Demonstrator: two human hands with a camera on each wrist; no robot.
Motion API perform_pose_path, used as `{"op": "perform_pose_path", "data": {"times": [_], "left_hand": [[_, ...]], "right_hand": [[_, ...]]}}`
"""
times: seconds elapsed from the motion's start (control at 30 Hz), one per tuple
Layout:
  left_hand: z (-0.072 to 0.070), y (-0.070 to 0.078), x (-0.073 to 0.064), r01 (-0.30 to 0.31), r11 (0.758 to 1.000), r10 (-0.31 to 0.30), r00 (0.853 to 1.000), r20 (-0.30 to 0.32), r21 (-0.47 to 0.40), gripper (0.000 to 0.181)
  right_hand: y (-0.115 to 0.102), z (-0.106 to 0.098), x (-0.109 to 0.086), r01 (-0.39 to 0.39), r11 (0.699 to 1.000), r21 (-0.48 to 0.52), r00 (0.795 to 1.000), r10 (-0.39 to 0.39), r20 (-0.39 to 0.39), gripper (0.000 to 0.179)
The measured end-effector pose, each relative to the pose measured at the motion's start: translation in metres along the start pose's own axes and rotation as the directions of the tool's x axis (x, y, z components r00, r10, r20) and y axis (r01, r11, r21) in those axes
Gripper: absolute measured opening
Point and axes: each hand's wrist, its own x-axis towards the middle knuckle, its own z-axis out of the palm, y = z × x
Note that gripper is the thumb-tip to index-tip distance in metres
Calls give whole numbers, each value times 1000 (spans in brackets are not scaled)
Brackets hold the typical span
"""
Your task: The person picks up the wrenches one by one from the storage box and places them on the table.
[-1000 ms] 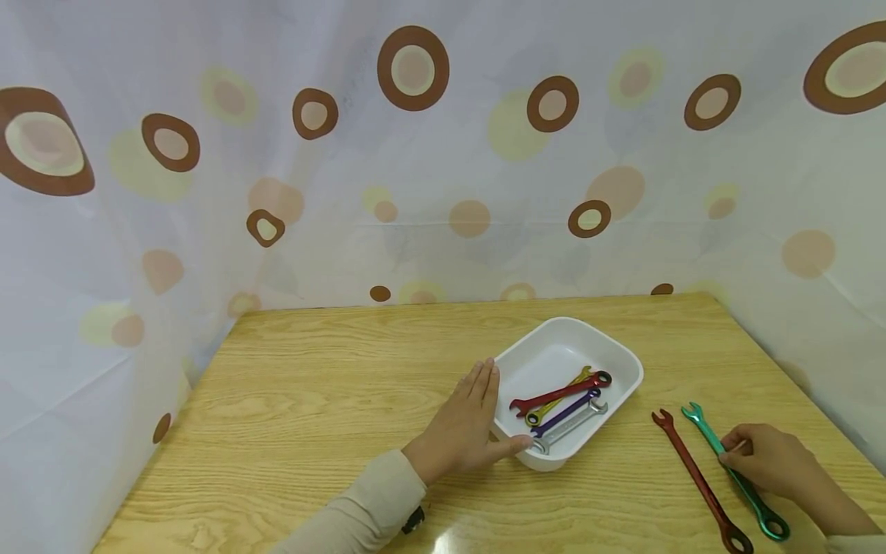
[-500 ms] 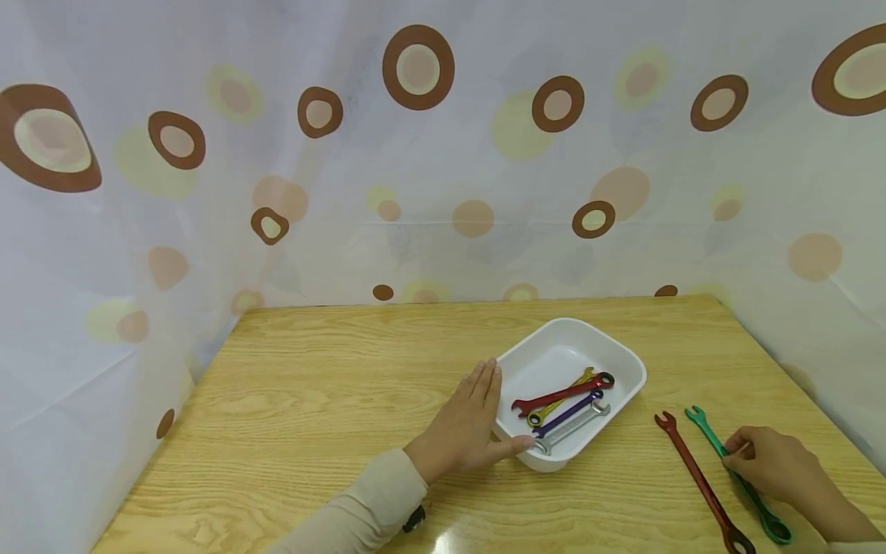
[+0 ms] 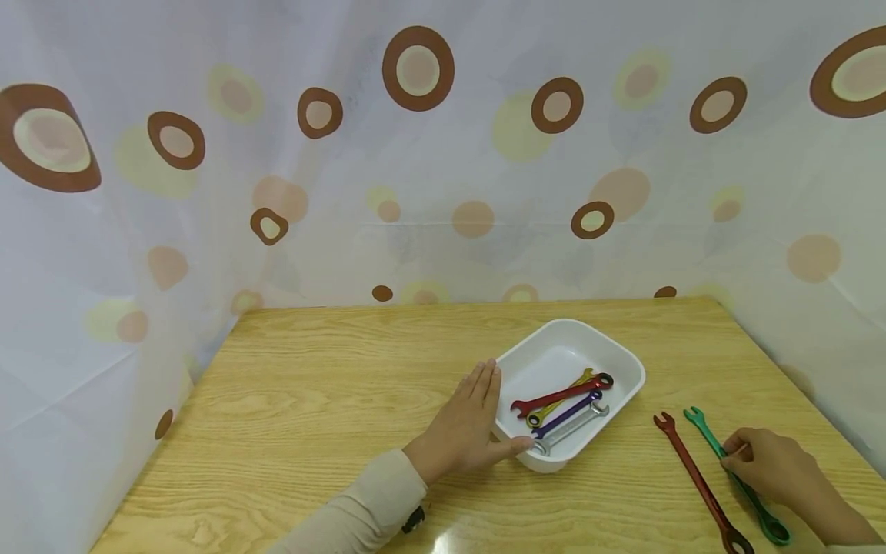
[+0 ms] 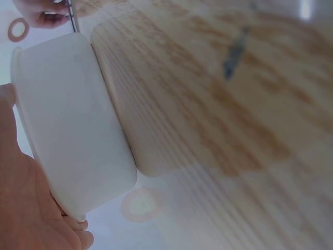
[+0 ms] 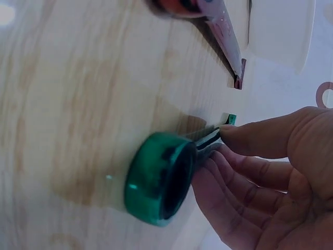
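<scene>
My right hand [image 3: 778,463] pinches the shank of a green combination wrench [image 3: 751,492] between thumb and fingers at the right of the table. The ring end of this green wrench [image 5: 158,179] faces the right wrist camera. A longer dark red wrench [image 3: 699,477] lies beside it on the left. My left hand [image 3: 460,431] rests against the near left side of a white plastic bin [image 3: 543,464], fingers straight, thumb over its near rim. Inside the bin lie a red wrench [image 3: 564,395], a purple wrench [image 3: 564,415], a silver wrench [image 3: 574,427] and a partly covered yellow one.
The wooden table [image 3: 332,385] stretches to the left of the bin. A patterned white curtain [image 3: 443,154] encloses its back and sides. A small black object [image 3: 413,520] shows beside the left sleeve, mostly hidden.
The head view has shifted slightly. Both hands keep nearly the same places, the right still on the green wrench and the left still against the bin.
</scene>
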Motion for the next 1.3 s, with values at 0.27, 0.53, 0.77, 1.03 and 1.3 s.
{"op": "perform_pose_path", "data": {"times": [0.27,0.53,0.77,1.03,1.3], "left_hand": [[3,-2,0,5,1000,-5,1000,-3,-17,104],[3,-3,0,1,1000,-1,1000,-10,-8,104],[4,-3,0,-4,1000,4,1000,-8,5,105],[2,-2,0,-10,1000,10,1000,-8,-6,105],[2,-2,0,0,1000,0,1000,7,-3,105]], "right_hand": [[-6,-17,1,40,998,40,999,-41,6,37],[-27,-37,7,161,986,36,979,-155,-130,33],[-57,-47,14,242,967,75,961,-229,-157,31],[-100,-48,32,296,922,250,954,-272,-124,33],[-133,-31,62,399,877,267,917,-378,-128,28]]}}
